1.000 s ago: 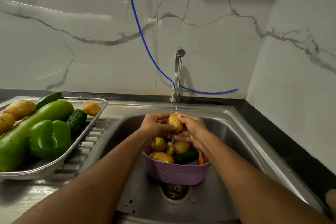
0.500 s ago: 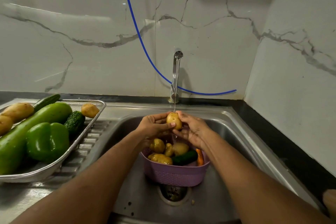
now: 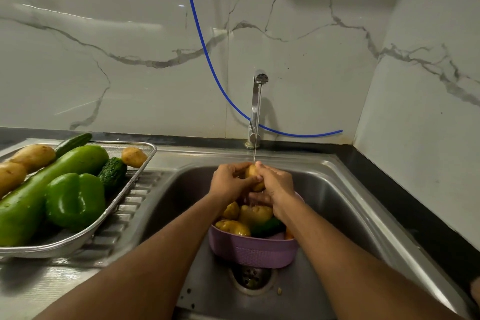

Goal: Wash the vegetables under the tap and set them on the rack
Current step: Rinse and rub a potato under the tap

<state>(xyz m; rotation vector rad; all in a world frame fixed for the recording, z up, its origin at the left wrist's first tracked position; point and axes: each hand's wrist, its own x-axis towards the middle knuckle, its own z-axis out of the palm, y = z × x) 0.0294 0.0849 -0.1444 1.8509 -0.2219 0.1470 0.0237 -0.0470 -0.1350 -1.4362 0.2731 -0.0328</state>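
Fingers of left hand [image 3: 228,181] and right hand [image 3: 275,184] clasp potato [image 3: 253,175] under tap [image 3: 257,109].

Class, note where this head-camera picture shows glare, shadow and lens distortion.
Head view: glare streaks the wall tiles and wet bell pepper; the tap casts a soft shadow to its right; the wide lens bows the sink rim; focus is fairly even.
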